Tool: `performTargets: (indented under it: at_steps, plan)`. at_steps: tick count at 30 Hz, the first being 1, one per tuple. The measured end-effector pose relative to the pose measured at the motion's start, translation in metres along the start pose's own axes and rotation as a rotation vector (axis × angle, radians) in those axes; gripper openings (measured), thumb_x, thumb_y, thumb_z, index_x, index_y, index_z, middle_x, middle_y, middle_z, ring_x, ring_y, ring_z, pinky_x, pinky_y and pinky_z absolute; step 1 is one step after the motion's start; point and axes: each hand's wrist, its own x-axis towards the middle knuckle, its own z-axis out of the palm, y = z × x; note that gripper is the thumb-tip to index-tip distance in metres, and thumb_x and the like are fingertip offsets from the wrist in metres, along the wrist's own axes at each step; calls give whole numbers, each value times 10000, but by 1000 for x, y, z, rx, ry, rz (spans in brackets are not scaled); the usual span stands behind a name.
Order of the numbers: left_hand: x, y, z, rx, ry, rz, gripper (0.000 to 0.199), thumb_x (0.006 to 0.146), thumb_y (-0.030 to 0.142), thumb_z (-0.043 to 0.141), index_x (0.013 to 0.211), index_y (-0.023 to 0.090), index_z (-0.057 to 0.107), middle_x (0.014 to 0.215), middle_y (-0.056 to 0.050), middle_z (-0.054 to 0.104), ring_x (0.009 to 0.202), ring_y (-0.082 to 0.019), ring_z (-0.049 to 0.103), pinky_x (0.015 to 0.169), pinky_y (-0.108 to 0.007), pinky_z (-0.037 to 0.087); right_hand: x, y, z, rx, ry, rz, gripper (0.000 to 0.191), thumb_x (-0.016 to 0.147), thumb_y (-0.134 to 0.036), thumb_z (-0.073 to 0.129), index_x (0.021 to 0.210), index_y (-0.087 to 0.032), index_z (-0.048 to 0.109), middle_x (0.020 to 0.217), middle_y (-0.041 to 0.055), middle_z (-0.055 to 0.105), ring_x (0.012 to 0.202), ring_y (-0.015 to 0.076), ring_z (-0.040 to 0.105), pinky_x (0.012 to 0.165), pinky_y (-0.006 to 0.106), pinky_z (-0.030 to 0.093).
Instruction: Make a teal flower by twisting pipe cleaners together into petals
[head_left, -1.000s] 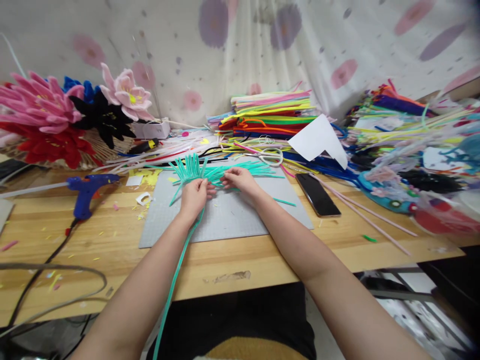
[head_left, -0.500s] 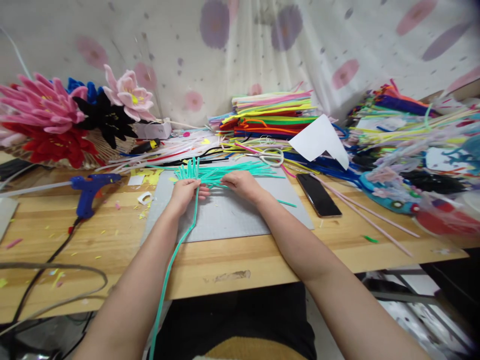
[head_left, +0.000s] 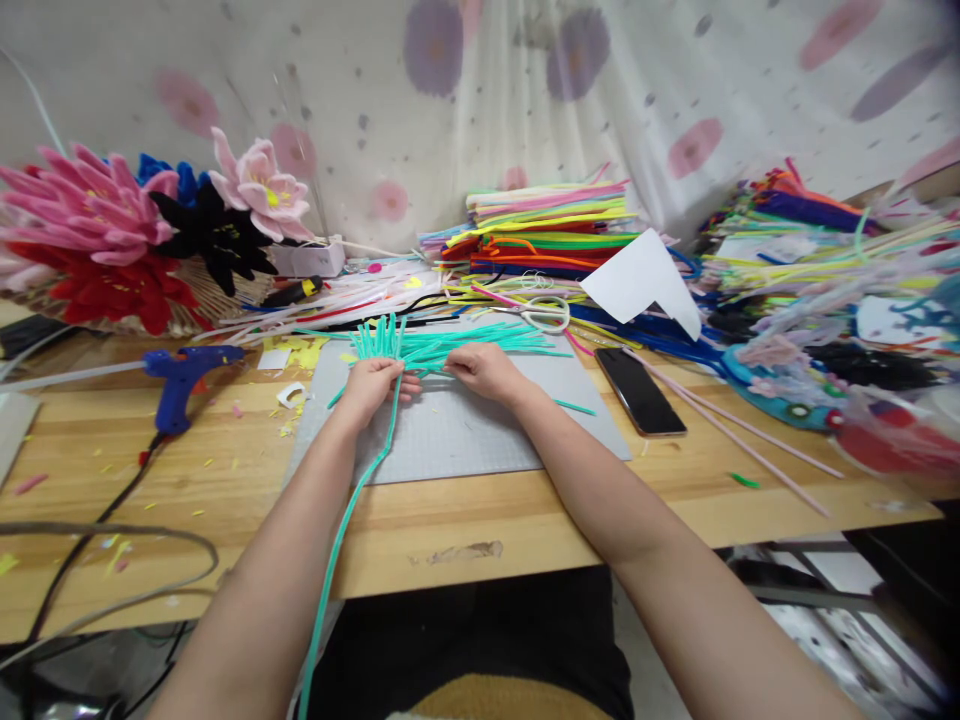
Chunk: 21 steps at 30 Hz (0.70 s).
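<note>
Both arms reach forward; the left hand (head_left: 370, 388) pinches the green stems (head_left: 381, 342) over a grey mat (head_left: 465, 430), the right hand (head_left: 486, 370) curled (its grasp I cannot tell). A flowered curtain (head_left: 337, 90) hangs behind the worktop (head_left: 450, 525).

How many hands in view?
2: left hand gripping teal stems above the mat; right hand to its right, also above the mat. No others visible.

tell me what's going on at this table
The person's left grip holds a bunch of teal stems over a gray mat, with one long strand hanging past the edge of the table. The right grip is curled close by; whether it pinches a stem is unclear. More teal stems lie toward the mat's far side.
</note>
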Motion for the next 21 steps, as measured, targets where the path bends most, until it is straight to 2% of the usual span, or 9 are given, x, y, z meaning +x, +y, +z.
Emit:
performTargets:
  at_steps: [5,8,13,16,21]
  plan:
    - [-1,-1,4,22,-13,8,132,761,205,556,673,113,593,647,-92,677,551,-160,648,527,-271,533,0,-4,-1,-54,37,41,182,816,-168,493,723,-160,649,727,58,648,689,142,524,618,242,299]
    - [2,-6,5,58,-27,70,165,790,235,541,681,118,580,667,-84,677,565,-156,653,523,-261,527,1,-3,0,-41,57,86,175,802,-164,496,709,-158,645,734,63,650,702,150,526,625,249,302]
    - [10,-18,3,123,-37,187,205,825,290,504,719,129,573,695,-69,677,581,-153,656,533,-267,527,2,0,-1,219,31,161,127,795,-207,546,800,-153,661,787,42,664,707,127,534,648,222,339]
    - [10,-19,4,141,-46,214,210,828,302,501,720,137,573,690,-59,674,586,-154,656,543,-270,529,1,0,-3,354,8,205,122,788,-204,555,766,-142,657,733,18,649,648,102,514,625,207,341]
    - [7,-16,9,111,-43,200,193,832,277,489,718,146,572,667,-40,663,568,-143,646,567,-277,536,1,-1,-3,314,29,239,157,779,-197,564,644,-144,624,630,-8,604,597,88,483,589,204,317]
